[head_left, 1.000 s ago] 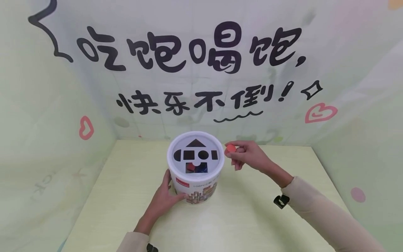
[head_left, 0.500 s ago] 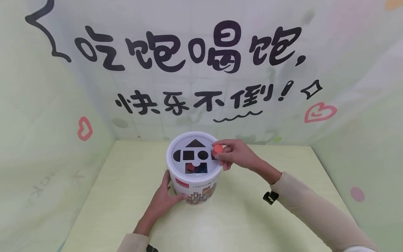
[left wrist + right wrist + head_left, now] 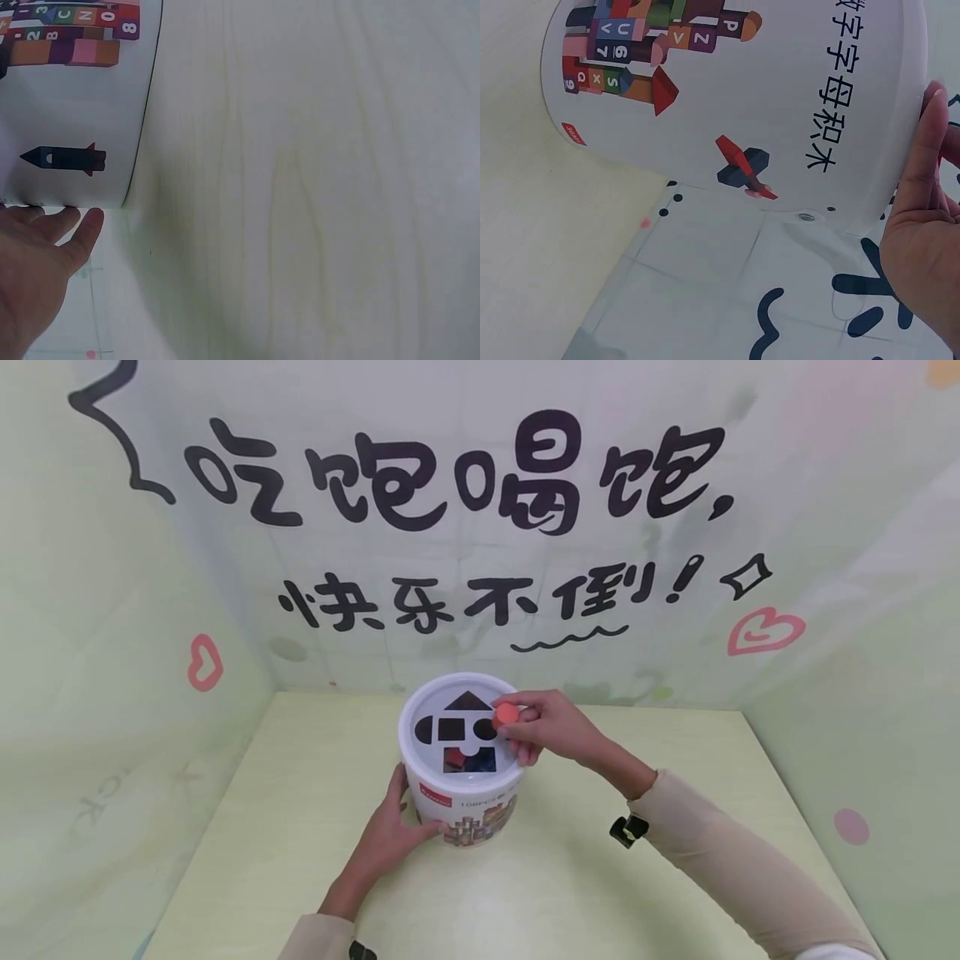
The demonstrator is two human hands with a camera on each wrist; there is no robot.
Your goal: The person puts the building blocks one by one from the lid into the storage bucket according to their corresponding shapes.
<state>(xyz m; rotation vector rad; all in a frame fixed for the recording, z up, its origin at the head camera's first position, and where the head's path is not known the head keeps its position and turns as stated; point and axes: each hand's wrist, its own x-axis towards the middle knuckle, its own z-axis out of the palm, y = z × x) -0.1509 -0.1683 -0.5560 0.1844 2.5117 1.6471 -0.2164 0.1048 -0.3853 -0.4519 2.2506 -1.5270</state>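
A white bucket (image 3: pixel 461 814) of toy blocks stands upright on the table, its lid (image 3: pixel 430 757) cut with differently shaped holes. My left hand (image 3: pixel 388 833) holds the bucket's left side, thumb at the front; in the left wrist view the fingers of that hand (image 3: pixel 34 262) touch the bucket wall. Between thumb and fingers, my right hand (image 3: pixel 561 725) pinches a red round block (image 3: pixel 507 715) over the right of the lid, beside the round hole (image 3: pixel 484 730). Red and blue pieces show inside through the bridge-shaped hole. The right wrist view hides the block.
The pale wooden table (image 3: pixel 300 777) ends against a printed backdrop (image 3: pixel 480 543) with black lettering, and more fabric hangs on both sides. A black wrist mount (image 3: pixel 628 831) sits on my right sleeve.
My right hand has moved left with the red block, from beside the bucket to over its lid. The left hand and bucket have stayed in place.
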